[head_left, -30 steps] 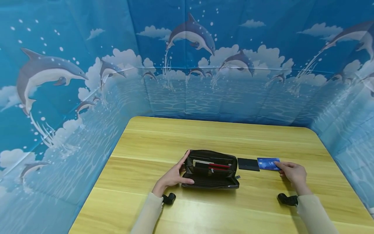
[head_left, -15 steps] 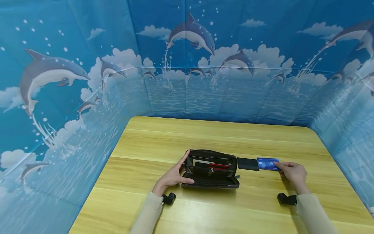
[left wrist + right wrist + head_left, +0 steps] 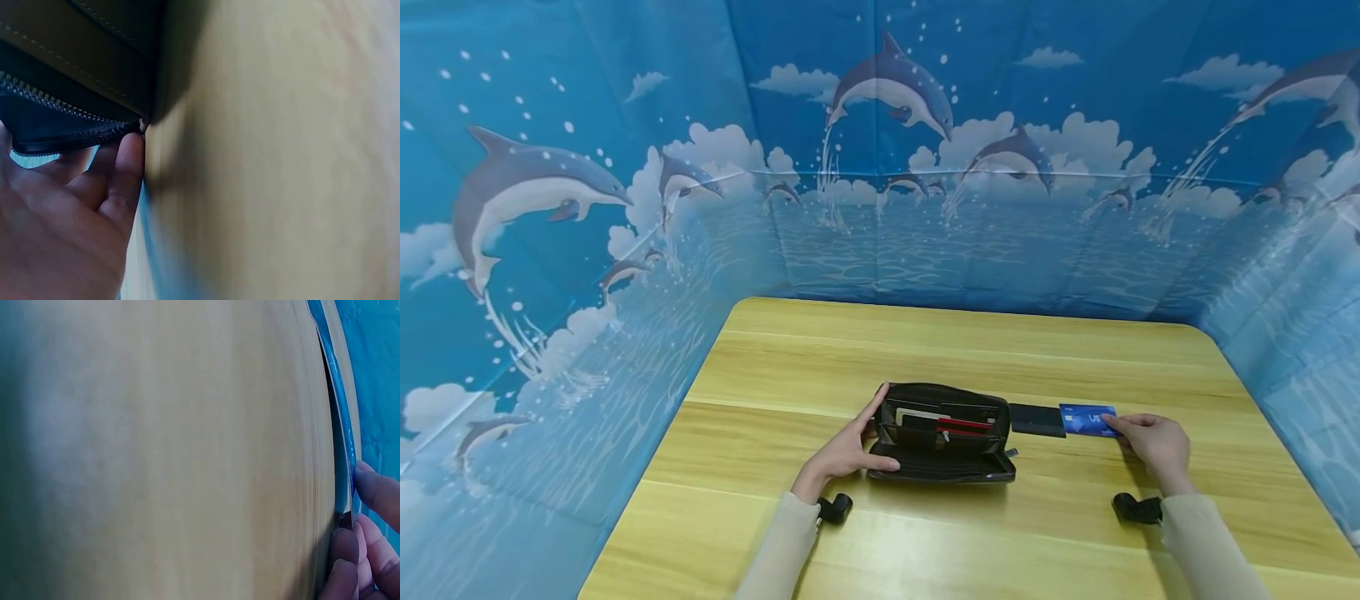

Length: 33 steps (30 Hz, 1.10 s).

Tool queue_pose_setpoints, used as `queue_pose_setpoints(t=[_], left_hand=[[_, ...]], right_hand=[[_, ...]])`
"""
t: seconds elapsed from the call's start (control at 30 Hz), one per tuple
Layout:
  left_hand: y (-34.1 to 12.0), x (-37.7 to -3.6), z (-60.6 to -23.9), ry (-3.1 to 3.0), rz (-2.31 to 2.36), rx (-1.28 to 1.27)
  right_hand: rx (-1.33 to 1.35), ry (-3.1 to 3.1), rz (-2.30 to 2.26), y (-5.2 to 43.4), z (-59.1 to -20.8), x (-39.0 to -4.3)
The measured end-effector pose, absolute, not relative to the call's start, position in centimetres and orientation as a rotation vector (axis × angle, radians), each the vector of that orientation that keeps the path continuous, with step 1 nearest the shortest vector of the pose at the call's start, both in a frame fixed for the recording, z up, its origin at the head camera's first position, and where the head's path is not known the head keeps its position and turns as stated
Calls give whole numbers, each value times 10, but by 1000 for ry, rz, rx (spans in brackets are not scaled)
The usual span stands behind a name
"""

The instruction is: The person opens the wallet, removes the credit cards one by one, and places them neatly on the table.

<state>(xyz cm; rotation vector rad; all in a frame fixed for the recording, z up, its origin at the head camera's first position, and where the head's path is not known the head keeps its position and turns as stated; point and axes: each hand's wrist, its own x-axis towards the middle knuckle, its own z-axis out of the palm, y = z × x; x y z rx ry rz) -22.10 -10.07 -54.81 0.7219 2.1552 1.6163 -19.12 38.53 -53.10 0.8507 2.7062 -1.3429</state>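
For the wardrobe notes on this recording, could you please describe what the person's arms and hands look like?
Both arms wear long, plain cream sleeves, the left sleeve and the right sleeve, ending at the wrists. A small black camera unit sits at each wrist: the left wrist unit and the right wrist unit. The left hand and right hand are bare, without gloves.

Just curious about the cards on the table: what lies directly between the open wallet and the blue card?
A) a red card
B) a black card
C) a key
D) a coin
B: a black card lies flat on the table between the open wallet and the blue card.
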Motion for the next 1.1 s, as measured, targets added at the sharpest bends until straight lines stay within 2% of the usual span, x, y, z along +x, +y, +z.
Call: queue_pose_setpoints(t=[0.23, 1.1], left_hand=[[-101, -222, -549, 2164, 1615, 722], [-101, -221, -549, 2164, 1619, 729]], right_hand=[[868, 2791, -1217, 386, -533, -194], [821, 2819, -1216, 386, -539, -192]])
